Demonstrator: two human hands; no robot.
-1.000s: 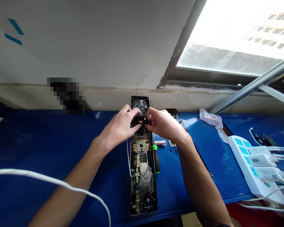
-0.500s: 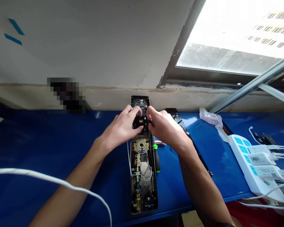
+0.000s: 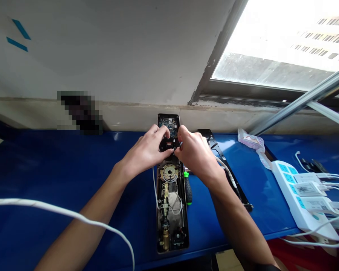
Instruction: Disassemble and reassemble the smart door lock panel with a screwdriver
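An opened smart door lock body (image 3: 172, 222) lies lengthwise on the blue table, with brass mechanism parts, thin white wires and a circuit board (image 3: 168, 123) at its far end. My left hand (image 3: 147, 148) and my right hand (image 3: 194, 154) meet over a small black part (image 3: 168, 144) on the lock. Fingers of both hands pinch it, and they hide most of it. Beside the lock, close under my right wrist, lies a green-collared screwdriver (image 3: 188, 191) with a black handle.
A long black metal plate (image 3: 228, 173) lies right of the lock, with a white wire (image 3: 225, 168) along it. A white cable (image 3: 59, 211) crosses my left forearm. A blue-and-white power strip (image 3: 295, 192) with plugs and a plastic bag (image 3: 250, 141) sit at the right, below a window.
My hands have drawn closer together over the black part. A white wire now shows beside my right wrist, and my right forearm covers the small screws seen earlier on the table.
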